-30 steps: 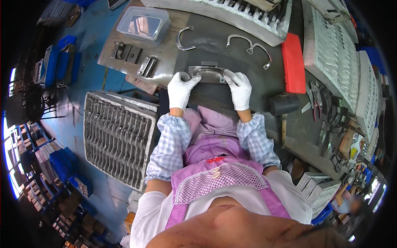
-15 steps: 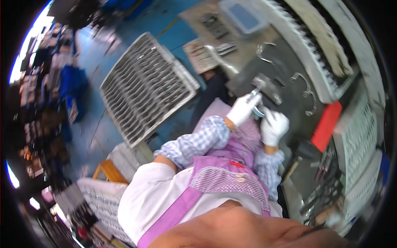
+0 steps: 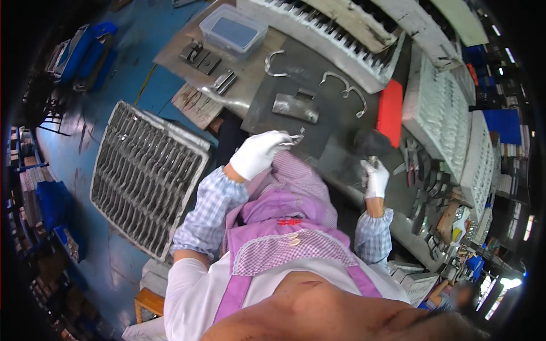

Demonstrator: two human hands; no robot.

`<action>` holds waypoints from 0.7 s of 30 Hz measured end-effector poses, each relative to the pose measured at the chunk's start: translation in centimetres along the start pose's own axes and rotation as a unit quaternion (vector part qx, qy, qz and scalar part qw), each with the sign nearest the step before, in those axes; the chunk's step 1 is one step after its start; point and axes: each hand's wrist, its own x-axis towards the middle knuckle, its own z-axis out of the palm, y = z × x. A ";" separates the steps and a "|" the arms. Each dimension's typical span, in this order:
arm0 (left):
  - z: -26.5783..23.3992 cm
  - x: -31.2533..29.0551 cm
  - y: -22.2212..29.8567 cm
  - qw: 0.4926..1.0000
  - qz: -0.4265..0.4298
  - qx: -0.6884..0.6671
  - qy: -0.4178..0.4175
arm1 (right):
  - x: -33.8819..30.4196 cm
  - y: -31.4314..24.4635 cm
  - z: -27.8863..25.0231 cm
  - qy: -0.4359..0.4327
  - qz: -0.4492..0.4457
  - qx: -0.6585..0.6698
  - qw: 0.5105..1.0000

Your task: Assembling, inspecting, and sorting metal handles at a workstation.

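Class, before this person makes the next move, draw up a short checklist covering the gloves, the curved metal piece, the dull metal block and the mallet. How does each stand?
1. Gloves on: white ones cover the left hand and right hand. Ok.
2. Curved metal piece held: it is in the left hand. Ok.
3. Piece resting on the dull metal block: it is apart from it. Not ok.
4. Mallet gripped: the right hand is on its handle. Ok.
5. Mallet lifted off the table: this view does not settle it. Cannot tell.

Workbench (image 3: 242, 71) under clear bin (image 3: 254, 45), metal block (image 3: 294, 107), red box (image 3: 389, 113).
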 end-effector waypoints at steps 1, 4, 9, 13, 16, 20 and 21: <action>1.6 0.9 -1.7 0.999 -0.001 0.027 -0.032 | -1.9 -3.9 0.7 -0.097 0.034 0.107 0.989; 3.6 2.8 -4.6 0.983 -0.023 0.135 -0.119 | -8.3 -14.0 1.6 -0.257 -0.070 0.200 0.943; 4.0 4.4 -4.9 0.986 0.033 0.103 -0.125 | 1.3 0.8 -1.0 -0.007 -0.581 -0.382 0.719; 4.8 2.5 -5.1 0.984 -0.064 0.135 -0.097 | -2.0 -3.5 -5.7 0.025 -0.349 -0.495 0.796; 4.8 3.1 0.2 0.962 -0.272 -0.012 0.017 | -3.3 -4.7 -6.6 0.087 -0.334 -0.588 0.732; 8.3 1.3 -1.8 0.821 -0.403 -0.367 0.170 | -4.9 -5.7 10.2 -0.159 -0.510 -0.316 0.784; 6.2 2.3 -1.5 0.751 -0.432 -0.472 0.163 | -3.3 -3.0 12.3 -0.143 -0.539 -0.347 0.754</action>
